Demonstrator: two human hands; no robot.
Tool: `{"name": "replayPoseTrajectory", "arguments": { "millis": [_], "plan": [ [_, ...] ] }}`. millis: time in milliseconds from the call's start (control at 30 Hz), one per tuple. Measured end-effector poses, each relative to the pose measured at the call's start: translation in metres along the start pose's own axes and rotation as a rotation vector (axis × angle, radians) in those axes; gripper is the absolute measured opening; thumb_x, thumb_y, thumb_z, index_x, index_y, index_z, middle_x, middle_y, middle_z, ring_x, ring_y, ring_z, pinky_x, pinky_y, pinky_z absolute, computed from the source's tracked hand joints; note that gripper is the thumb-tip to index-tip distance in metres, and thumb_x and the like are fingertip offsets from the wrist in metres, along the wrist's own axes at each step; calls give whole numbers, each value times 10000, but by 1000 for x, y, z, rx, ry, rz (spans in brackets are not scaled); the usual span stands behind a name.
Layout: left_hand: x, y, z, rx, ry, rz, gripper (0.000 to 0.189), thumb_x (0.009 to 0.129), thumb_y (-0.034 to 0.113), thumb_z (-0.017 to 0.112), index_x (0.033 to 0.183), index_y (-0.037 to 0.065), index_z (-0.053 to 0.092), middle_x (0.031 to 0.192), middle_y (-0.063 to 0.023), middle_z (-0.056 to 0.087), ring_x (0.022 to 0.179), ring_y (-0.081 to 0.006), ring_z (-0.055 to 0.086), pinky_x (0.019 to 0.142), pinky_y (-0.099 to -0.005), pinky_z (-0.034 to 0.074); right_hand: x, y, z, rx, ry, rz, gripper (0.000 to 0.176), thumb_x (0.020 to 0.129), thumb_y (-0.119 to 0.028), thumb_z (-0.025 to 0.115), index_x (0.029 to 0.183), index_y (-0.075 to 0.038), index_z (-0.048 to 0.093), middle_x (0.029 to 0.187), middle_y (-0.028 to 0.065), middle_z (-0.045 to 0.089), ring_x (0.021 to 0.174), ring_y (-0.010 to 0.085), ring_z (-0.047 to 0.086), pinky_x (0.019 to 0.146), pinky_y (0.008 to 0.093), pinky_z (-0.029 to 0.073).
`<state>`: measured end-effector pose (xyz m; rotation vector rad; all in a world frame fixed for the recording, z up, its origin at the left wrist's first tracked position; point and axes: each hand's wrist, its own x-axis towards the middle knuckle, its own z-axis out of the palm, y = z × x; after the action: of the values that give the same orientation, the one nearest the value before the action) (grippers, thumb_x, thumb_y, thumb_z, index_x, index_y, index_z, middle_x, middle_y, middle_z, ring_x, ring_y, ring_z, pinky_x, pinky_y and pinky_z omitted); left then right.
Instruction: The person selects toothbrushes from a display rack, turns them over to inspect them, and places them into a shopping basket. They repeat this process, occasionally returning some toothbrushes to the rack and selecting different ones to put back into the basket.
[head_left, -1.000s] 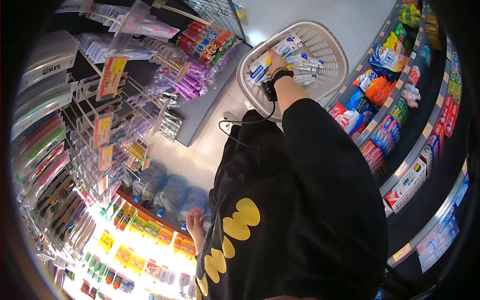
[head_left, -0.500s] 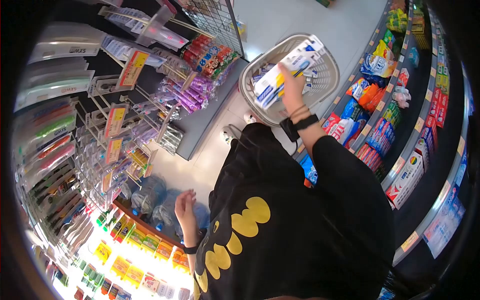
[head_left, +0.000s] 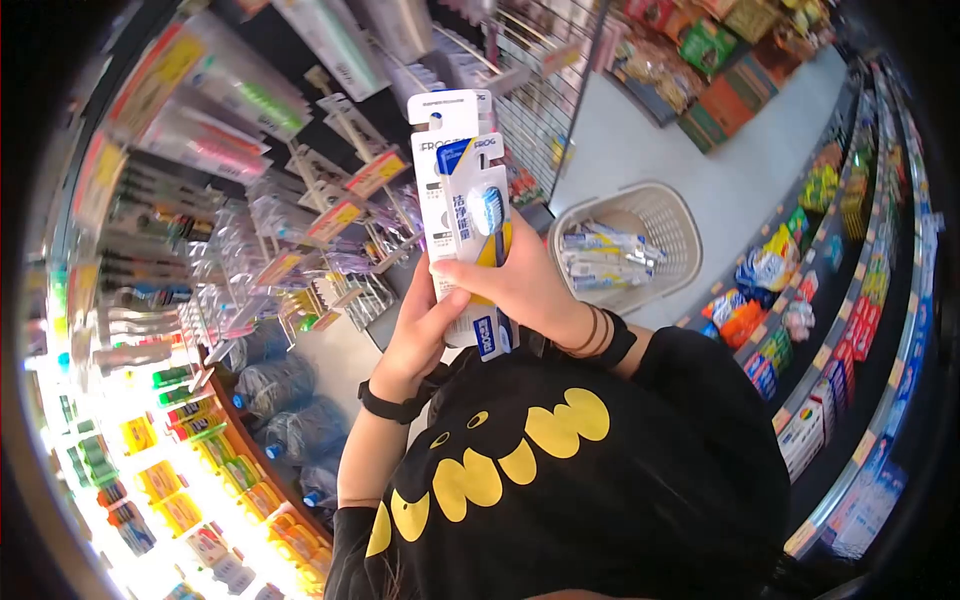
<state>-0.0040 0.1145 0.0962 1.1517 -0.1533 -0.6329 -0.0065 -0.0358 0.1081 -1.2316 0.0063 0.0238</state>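
Several packaged toothbrushes (head_left: 466, 215) are held upright in a stack in front of my chest, with white, blue and yellow cards. My right hand (head_left: 525, 280) grips the stack from the right side, its thumb across the front pack. From the lower left, my left hand (head_left: 418, 322) closes around the stack's edge, thumb near the other thumb. A grey plastic shopping basket (head_left: 688, 222) stands on the floor to the right. More similar packs (head_left: 610, 257) lie inside it.
A hanging rack (head_left: 335, 215) with packaged goods and price tags fills the left. Large plastic water bottles (head_left: 275, 385) stand below it, near a brightly lit shelf (head_left: 165, 475). Curved shelves (head_left: 800, 340) of bagged and boxed goods run along the right. Cartons (head_left: 735, 105) stand at the back.
My right hand has brought the toothbrush packs from over the basket to my chest. My left hand has risen from low at the left and taken hold of them. The view has turned.
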Motion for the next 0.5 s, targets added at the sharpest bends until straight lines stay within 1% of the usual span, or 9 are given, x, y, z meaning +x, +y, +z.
{"name": "replayPoseTrajectory", "arguments": {
  "millis": [67,100,133,200,233,300,433,500],
  "plan": [
    [-16,5,-8,-45,10,3,703,826,247,622,1357,-5,236,1304,-126,415,1197,-226,432,997,-368,353,2,-4,18,-164,-24,-168,556,725,-113,731,1182,-10,432,1046,69,569,952,134,559,820,291,457],
    [-22,8,-12,-66,14,3,721,816,284,625,1349,-13,243,1302,-130,418,1187,-240,448,994,-378,365,2,-11,29,-191,-51,-177,585,718,-116,738,1193,-12,413,1058,72,553,967,138,550,829,298,453],
    [-28,11,-15,-70,28,27,721,816,284,625,1349,-13,243,1302,-130,418,1187,-240,448,994,-378,365,2,-11,36,-196,-78,-183,585,718,-116,738,1193,-12,413,1058,72,553,967,138,550,829,298,453],
    [-40,16,-19,-147,38,25,669,822,217,601,1346,-13,255,1286,-131,438,1177,-238,460,985,-374,375,1,-12,50,-235,-105,-170,585,717,-113,736,1193,-8,413,1056,70,551,970,140,548,829,298,453],
    [-45,15,-23,-152,49,45,669,822,217,601,1346,-13,255,1286,-131,438,1177,-238,460,985,-374,375,-1,-12,55,-240,-127,-174,585,717,-113,736,1193,-8,413,1056,70,551,970,140,548,829,298,453],
    [-54,12,-35,-241,-8,38,589,855,48,532,1365,28,237,1296,-105,419,1205,-207,424,1013,-355,339,-2,-13,69,-234,-124,-192,547,698,-167,742,1142,-12,462,992,105,579,922,183,571,817,318,445],
    [-72,22,-35,-244,46,80,589,850,19,510,1369,32,233,1297,-103,418,1205,-205,424,1018,-350,335,-4,-19,87,-275,-203,-186,561,702,-176,741,1152,-9,452,1012,114,571,938,187,567,821,322,444],
    [-77,27,-34,-238,59,114,588,859,46,512,1373,28,227,1302,-104,412,1203,-203,423,1016,-345,333,-3,-17,94,-254,-205,-251,587,711,-186,734,1178,0,430,1061,138,552,974,202,553,840,327,437]
  ]
}}
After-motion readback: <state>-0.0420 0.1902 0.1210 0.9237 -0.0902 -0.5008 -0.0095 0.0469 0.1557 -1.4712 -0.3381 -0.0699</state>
